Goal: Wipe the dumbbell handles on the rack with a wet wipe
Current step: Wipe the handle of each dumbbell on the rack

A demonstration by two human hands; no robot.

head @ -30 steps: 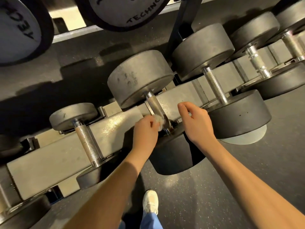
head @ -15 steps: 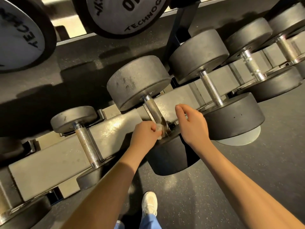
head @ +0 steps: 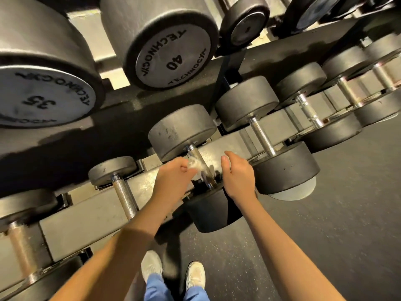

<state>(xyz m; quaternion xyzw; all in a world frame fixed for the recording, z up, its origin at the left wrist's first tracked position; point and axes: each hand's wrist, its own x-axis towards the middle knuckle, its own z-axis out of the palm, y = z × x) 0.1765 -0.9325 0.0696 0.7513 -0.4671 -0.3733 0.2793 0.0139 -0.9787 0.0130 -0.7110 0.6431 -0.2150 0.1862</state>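
The left hand, fingers curled, pinches a crumpled white wet wipe. The right hand is level beside it, fingers loosely curled, holding nothing.

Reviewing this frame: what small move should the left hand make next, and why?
Probably slide the wet wipe up the handle toward the far head: the left hand pinches it against mid-handle, and bare knurling shows above it.

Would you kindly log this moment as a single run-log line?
phase: handle wipe | left hand: holds wet wipe against dumbbell handle | right hand: beside handle, holds nothing
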